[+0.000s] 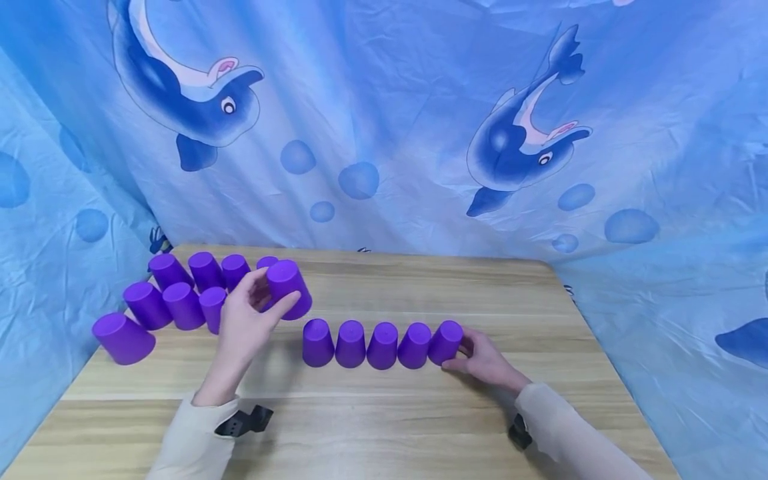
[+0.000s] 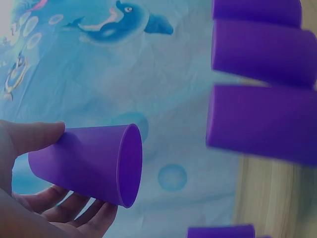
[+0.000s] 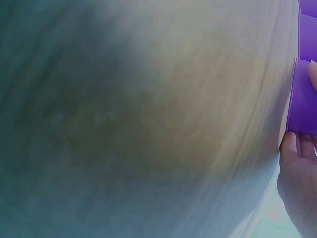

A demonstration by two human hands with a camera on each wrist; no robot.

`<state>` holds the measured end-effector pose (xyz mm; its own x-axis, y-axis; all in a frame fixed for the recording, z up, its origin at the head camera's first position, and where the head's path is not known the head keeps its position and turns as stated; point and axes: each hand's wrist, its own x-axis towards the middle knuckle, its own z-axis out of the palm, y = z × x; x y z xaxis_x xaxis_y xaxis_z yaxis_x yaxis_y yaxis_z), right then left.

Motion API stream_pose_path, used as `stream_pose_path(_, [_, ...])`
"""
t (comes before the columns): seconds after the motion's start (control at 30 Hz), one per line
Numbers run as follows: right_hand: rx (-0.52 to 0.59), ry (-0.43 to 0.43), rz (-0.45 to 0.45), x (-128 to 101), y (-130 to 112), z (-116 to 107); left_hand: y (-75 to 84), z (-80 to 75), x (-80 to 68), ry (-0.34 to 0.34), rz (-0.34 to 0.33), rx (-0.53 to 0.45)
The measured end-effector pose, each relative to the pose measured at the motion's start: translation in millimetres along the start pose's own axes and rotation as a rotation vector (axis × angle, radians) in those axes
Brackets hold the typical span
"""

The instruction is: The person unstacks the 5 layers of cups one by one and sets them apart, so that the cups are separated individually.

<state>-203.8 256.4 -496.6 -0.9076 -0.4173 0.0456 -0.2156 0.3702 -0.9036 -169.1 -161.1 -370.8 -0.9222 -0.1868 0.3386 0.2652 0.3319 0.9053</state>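
My left hand [image 1: 249, 317] grips a purple plastic cup [image 1: 290, 290] upside down, raised above the table. The left wrist view shows the thumb on one side of this cup [image 2: 84, 158] and the fingers along the other, with its open rim facing away from the palm. To the right, several purple cups stand mouth-down in a row, close side by side. My right hand [image 1: 486, 360] holds the rightmost cup [image 1: 446, 343] of that row, thumb in front and fingers behind. In the right wrist view, this cup [image 3: 301, 106] is cut off by the frame edge.
More upturned purple cups [image 1: 183, 307] stand in staggered rows at the table's left; the left hand partly hides some. The nearest cup [image 1: 123, 339] sits by the left edge. A wooden table [image 1: 372, 427] lies beneath, and a blue dolphin-print curtain [image 1: 408, 120] hangs behind and at both sides.
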Motion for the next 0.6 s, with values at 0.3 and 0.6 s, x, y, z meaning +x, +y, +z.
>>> stream_pose_path(0.3, [-0.03, 0.011, -0.028, 0.9, -1.8, 1.1, -10.1, -31.6, -7.9, 0.053, -0.028, 0.122])
stream_pose_path(0.6, [-0.001, 0.01, -0.009, -0.4, -1.1, 2.5, -25.2, -58.4, -13.6, 0.08, -0.06, 0.154])
